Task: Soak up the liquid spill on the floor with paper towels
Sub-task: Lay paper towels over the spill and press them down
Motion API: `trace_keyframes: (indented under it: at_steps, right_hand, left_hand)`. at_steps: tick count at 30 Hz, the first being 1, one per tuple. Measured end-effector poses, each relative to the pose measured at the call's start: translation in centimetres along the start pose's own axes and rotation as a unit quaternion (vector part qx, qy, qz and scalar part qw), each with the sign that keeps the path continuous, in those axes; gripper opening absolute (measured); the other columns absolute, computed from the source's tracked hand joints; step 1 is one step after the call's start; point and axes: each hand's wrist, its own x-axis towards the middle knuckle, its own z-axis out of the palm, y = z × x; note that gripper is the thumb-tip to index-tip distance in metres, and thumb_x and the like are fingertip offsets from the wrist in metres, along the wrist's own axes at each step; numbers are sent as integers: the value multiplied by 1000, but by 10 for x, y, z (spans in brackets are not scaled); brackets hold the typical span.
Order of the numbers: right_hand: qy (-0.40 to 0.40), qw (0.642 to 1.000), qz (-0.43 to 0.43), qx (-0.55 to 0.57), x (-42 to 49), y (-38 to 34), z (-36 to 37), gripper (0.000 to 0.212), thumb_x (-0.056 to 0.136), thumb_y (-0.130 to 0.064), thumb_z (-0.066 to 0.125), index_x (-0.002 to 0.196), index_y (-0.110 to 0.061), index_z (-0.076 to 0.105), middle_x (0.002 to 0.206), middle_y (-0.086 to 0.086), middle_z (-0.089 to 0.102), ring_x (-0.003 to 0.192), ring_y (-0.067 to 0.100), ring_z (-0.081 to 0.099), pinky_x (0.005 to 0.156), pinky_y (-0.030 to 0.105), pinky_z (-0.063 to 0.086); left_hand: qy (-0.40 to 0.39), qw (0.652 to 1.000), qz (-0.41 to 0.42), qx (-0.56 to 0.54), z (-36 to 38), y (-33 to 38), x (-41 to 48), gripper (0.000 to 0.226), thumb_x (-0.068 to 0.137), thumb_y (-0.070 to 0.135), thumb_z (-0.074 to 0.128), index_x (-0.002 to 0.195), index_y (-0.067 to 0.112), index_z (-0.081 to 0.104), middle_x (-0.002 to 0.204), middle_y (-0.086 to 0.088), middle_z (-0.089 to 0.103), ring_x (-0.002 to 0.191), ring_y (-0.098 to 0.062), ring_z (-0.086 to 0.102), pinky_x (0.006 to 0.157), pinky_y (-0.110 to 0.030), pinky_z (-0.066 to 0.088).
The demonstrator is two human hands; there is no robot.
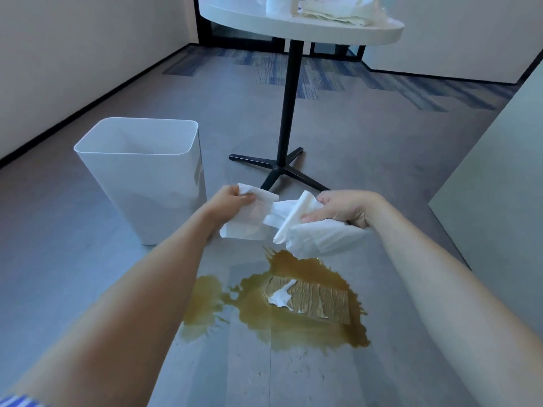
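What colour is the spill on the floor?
Yellowish brown, like tea; the spill shows clearly in the head view, with one soaked towel in it.

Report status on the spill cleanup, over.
Left hand and right hand each gripping white paper towels, off the floor. Brown spill wide, one soaked towel lying in it. Nothing in the way; white wastebasket to its left.

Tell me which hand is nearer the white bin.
Left. The left hand, gripping a paper towel, is just right of the white bin; the right hand, gripping more paper towels, is farther right.
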Motion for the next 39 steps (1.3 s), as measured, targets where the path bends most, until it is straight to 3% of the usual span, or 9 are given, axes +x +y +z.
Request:
trace_keyframes:
  at_steps: [5,16,21,24,27,29,32,36,39]
  right_hand:
    - [-8,988,18,-153,30,-13,24,14,87,-23,68,86,-10,69,81,6,70,70,21,66,68,30,53]
    - [-14,950,51,-309,75,-21,59,22,85,-30,69,96,-10,67,81,5,69,70,24,66,62,29,51]
    - [-6,956,35,-292,93,-9,75,17,87,-27,66,90,-10,66,76,4,67,64,21,63,57,26,48]
    - [5,959,27,-283,109,12,88,24,87,-26,65,72,-12,52,69,4,53,59,22,50,55,26,36]
    - [-2,954,38,-297,123,35,96,32,84,-25,66,68,-14,41,66,2,42,57,20,39,54,27,28]
    - [-13,952,46,-303,129,46,99,25,82,-27,67,75,-12,48,74,4,49,64,21,46,61,29,33]
    - [-18,954,54,-295,134,55,100,24,81,-28,68,82,-10,52,80,6,53,71,23,50,66,30,35]
    - [-15,955,59,-289,139,60,99,25,80,-27,69,80,-10,51,79,6,53,70,24,52,66,30,37]
    - [-11,957,58,-284,140,62,97,26,79,-27,69,79,-11,50,77,5,51,69,23,50,64,29,35]
  left_hand:
    - [24,999,-40,-22,-9,-39,-16,13,96,19,55,96,12,65,94,-6,67,87,-24,62,84,-39,49]
    - [125,954,-114,-245,-20,-132,-80,18,98,9,48,111,19,56,98,0,65,86,-18,63,69,-33,53]
    - [147,920,-178,-317,-16,-170,-89,26,97,10,50,123,11,48,109,-9,61,98,-26,62,76,-39,56]
    - [179,910,-237,-289,-13,-186,-91,11,95,15,53,102,8,47,76,-4,48,66,-17,52,58,-24,44]
    - [297,881,-296,-219,-10,-207,-89,15,78,17,52,79,2,53,62,-13,51,56,-22,45,53,-27,33]
    - [355,863,-334,-130,-6,-213,-89,24,76,15,48,89,-1,61,90,-22,65,79,-33,60,66,-33,44]
    - [395,867,-302,45,7,-206,-94,27,83,8,48,108,4,55,113,-14,56,103,-35,55,78,-37,43]
    - [346,856,-139,359,26,-207,-98,40,84,15,54,123,8,49,125,-11,48,111,-30,48,86,-39,38]
    - [216,866,-66,447,41,-215,-97,55,90,30,50,140,12,36,150,-8,34,135,-27,35,107,-41,27]
